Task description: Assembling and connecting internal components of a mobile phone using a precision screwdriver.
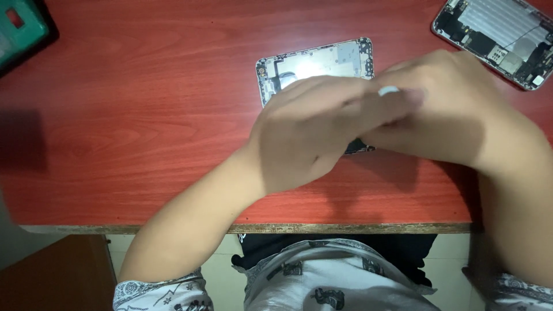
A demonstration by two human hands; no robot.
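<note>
Red wood-grain laminate covers the table point(144, 115), and near its middle, toward 12 o'clock from the person's body, lies the opened silver phone housing with exposed dark circuitry point(322, 60), flat on the surface. Both hands meet over its lower half. The left hand point(305, 135) reaches in from 7 o'clock, fingers curled and pressed together low over the housing. The right hand point(455, 109) comes from 4 o'clock and overlaps the left. Blur hides the fingertips, so I cannot tell whether either hand actually pinches something; a small white piece point(389, 90) shows between them, too smeared to identify.

The housing looks thin, light and stiff, likely metal, with delicate parts and fine connectors inside, so it probably slides easily on the smooth laminate and would suffer from pressure on its inner face. The safest hold seems to be by the long outer edges, steadying with 1 hand while the other works.

A 2nd opened silver phone body with bare boards and a ribbed metal plate point(498, 37) lies at 2 o'clock, well apart from the hands. A green case with a black border point(20, 31) sits at the 10 o'clock corner. The table's front edge point(345, 228) runs close below the wrists at 6 o'clock, leaving little margin there; the broad stretch toward 9 o'clock offers the most open room
</note>
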